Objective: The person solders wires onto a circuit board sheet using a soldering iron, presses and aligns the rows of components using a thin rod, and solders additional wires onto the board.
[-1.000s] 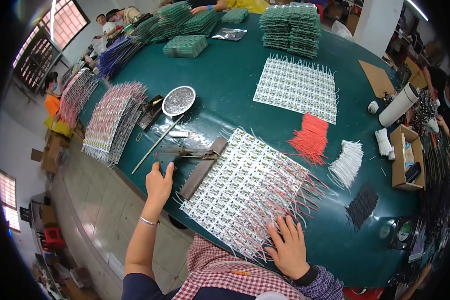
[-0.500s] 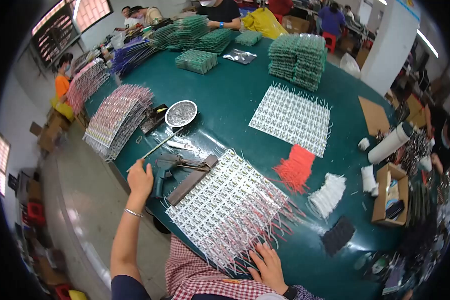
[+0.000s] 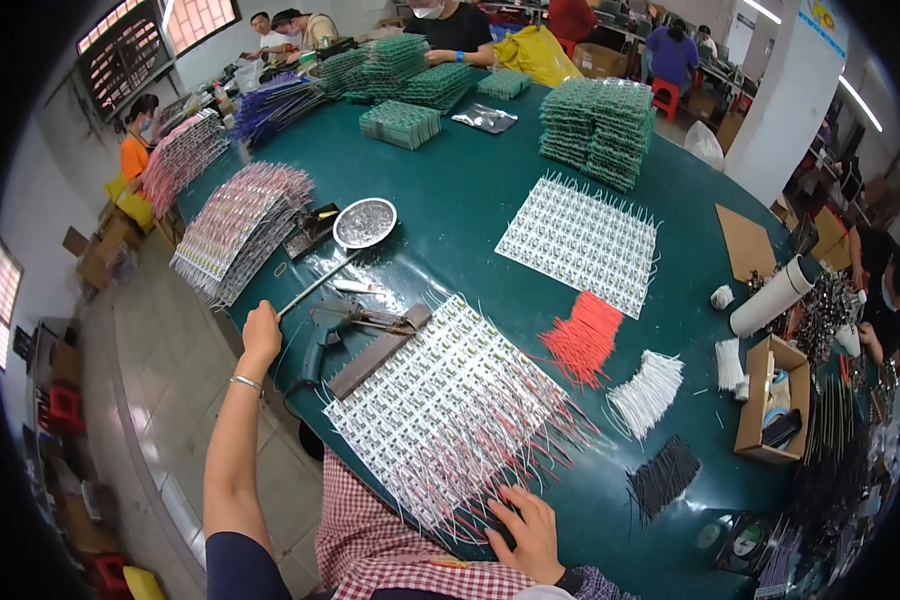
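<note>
My left hand (image 3: 262, 336) is closed around the near end of a thin pale rod (image 3: 315, 287). The rod's far end reaches the rim of a round white dish (image 3: 365, 224) filled with silvery material. My right hand (image 3: 526, 535) lies open, fingers spread, at the near edge of a white circuit-board panel (image 3: 420, 380), beside its loose red and white wires (image 3: 510, 425). Across the panel's left edge lies a brownish-grey metal bar (image 3: 375, 362). A tool with a teal pistol grip (image 3: 315, 358), which looks like a soldering gun, rests beside the bar.
On the green table (image 3: 450, 200) lie another panel (image 3: 580, 245), bundles of red wires (image 3: 583, 338), white wires (image 3: 646, 394) and black wires (image 3: 663, 478). Stacked green boards (image 3: 597, 130) stand farther back. A cardboard box (image 3: 775, 398) and white bottle (image 3: 773, 296) are at right. Co-workers sit beyond.
My left hand has moved slightly up and away, pushing in toward the dish with the rod, its fingers now more tightly curled. My right hand stays by the panel's edge. The view has shifted slightly.
</note>
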{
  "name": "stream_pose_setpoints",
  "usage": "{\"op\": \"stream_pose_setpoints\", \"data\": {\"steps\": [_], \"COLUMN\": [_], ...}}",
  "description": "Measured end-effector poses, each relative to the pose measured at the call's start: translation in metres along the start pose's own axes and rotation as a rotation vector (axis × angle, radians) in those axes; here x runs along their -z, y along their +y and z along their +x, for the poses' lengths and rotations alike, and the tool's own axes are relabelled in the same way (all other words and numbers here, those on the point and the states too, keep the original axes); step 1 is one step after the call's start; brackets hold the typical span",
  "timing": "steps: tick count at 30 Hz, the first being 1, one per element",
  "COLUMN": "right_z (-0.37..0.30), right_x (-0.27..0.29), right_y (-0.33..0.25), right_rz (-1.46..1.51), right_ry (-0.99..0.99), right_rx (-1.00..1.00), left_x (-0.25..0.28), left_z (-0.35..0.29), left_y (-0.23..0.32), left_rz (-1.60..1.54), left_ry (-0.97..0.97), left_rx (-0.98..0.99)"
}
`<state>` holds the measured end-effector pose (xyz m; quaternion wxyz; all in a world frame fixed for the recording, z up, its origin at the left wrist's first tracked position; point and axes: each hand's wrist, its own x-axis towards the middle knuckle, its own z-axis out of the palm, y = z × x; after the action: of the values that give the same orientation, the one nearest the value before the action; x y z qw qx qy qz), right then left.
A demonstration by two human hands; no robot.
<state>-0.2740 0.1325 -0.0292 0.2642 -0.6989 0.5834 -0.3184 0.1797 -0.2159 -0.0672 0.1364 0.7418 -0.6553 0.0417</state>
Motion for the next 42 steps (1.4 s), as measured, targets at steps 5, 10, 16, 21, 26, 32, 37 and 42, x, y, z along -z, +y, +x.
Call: {"op": "stream_pose_setpoints", "data": {"steps": [5, 10, 16, 21, 26, 32, 37, 42], "right_z": [0.0, -0.006, 0.006, 0.006, 0.001, 0.015, 0.023, 0.041], "right_x": [0.002, 0.002, -0.003, -0.003, -0.001, -0.006, -0.034, -0.051], "right_y": [0.001, -0.002, -0.003, -0.007, -0.015, -0.034, -0.053, -0.068], "right_rz": [0.059, 0.092, 0.036, 0.028, -0.099, -0.113, -0.037, 0.04], "right_ry": [-0.012, 0.069, 0.094, 0.067, 0.417, 0.57, 0.488, 0.391], "right_rx": [0.0, -0.013, 0.007, -0.01, 0.103, 0.234, 0.275, 0.313], "left_x": [0.017, 0.055, 0.09, 0.102, 0.113, 0.113, 0.109, 0.117], "left_z": [-0.053, -0.195, -0.379, -0.41, -0.41, -0.392, -0.371, -0.347], "left_y": [0.015, 0.031, 0.077, 0.062, 0.034, 0.017, 0.01, 0.017], "left_rz": [-0.043, -0.335, -0.714, -0.701, -0.648, -0.691, -0.766, -0.789], "left_ry": [0.049, 0.294, 0.148, 0.114, 0.014, -0.178, -0.164, -0.18], "left_rx": [0.078, 0.148, 0.466, 0.41, 0.296, 0.279, 0.169, 0.133]}}
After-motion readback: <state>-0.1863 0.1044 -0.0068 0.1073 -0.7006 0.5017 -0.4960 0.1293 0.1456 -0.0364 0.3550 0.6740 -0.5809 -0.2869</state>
